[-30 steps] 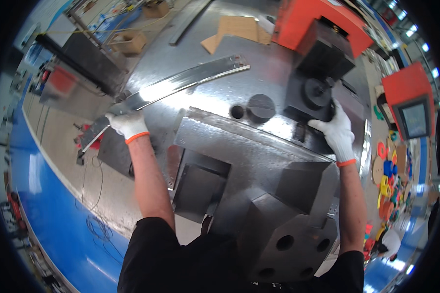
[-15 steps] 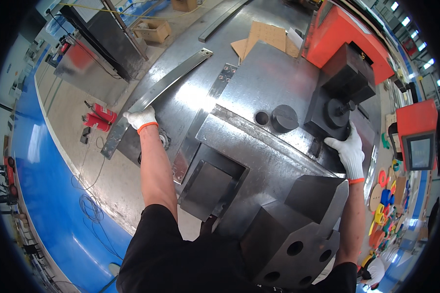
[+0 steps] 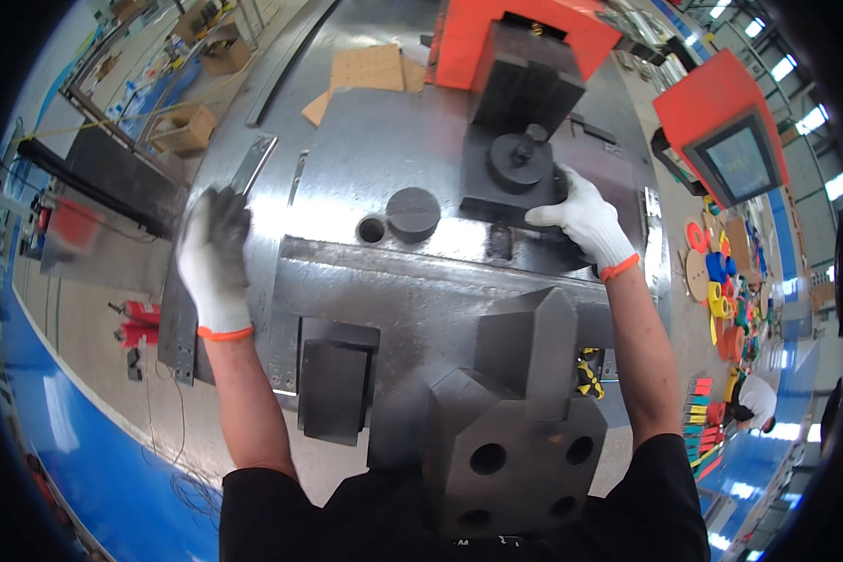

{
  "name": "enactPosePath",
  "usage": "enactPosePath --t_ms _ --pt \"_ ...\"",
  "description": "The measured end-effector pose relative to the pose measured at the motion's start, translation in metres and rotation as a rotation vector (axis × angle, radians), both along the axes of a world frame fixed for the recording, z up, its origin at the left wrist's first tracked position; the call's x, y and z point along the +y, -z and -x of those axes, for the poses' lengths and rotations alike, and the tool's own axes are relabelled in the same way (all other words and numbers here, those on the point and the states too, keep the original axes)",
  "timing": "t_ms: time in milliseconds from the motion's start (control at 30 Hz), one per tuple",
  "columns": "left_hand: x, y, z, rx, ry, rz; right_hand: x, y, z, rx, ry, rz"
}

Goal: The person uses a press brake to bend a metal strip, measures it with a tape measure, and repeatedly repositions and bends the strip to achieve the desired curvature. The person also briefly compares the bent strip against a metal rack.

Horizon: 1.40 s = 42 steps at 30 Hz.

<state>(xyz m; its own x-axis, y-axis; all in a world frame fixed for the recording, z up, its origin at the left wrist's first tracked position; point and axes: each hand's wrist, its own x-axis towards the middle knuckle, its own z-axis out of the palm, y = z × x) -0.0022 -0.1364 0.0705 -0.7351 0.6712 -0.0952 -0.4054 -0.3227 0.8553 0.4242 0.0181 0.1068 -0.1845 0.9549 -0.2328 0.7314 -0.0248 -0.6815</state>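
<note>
My left hand (image 3: 217, 248), in a white glove with dark grey over the fingers, lies across a long flat metal bar (image 3: 256, 161) at the table's left side. Motion smears its fingers, so its grip is unclear. My right hand (image 3: 585, 222), gloved in white with an orange cuff, rests against the right front corner of a black block (image 3: 487, 183), its thumb and index finger spread apart. On that block sits a round black disc (image 3: 517, 162) with a small knob. A dark metal cylinder (image 3: 413, 214) stands beside a round hole (image 3: 372, 229) to the left.
A big angular steel block with holes (image 3: 525, 450) stands right before me. Left of it is a dark rectangular block (image 3: 335, 389). An orange machine housing (image 3: 468, 42), a screen panel (image 3: 735, 155) and cardboard sheets (image 3: 365, 68) lie farther off. Yellow-black pliers (image 3: 589, 375) lie at the right.
My view has turned, so the scene sits differently in the picture. The left hand has rolled, now showing dark fingers over the bar. My right hand remains at the black block.
</note>
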Motion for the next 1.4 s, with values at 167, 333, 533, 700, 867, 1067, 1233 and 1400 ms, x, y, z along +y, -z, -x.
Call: enactPosePath --t_ms 167,333,533,700,867,1067,1233,1400 --pt "0.108 -0.04 -0.13 0.419 0.733 0.348 0.05 0.002 -0.033 0.25 -0.24 -0.004" --pt "0.155 -0.082 -0.218 0.957 0.877 0.842 0.06 0.0 -0.03 -0.354 -0.532 -0.351" --pt "0.164 -0.083 -0.216 0.837 0.891 0.921 0.063 -0.004 -0.011 -0.646 -0.598 -0.438" --pt "0.165 -0.078 -0.212 0.839 0.833 0.9 0.055 -0.009 -0.001 0.18 0.198 0.192" --pt "0.177 -0.053 -0.215 0.735 0.826 0.77 0.049 -0.009 0.001 0.211 0.291 0.18" --pt "0.173 -0.05 -0.209 0.784 0.8 0.753 0.036 -0.059 0.048 0.71 0.292 0.401" --pt "0.185 -0.024 -0.2 1.153 0.876 0.631 0.056 -0.025 -0.001 0.616 0.379 0.018" --pt "0.21 -0.01 -0.19 0.792 0.902 0.763 0.045 -0.016 -0.013 0.33 0.014 0.253"
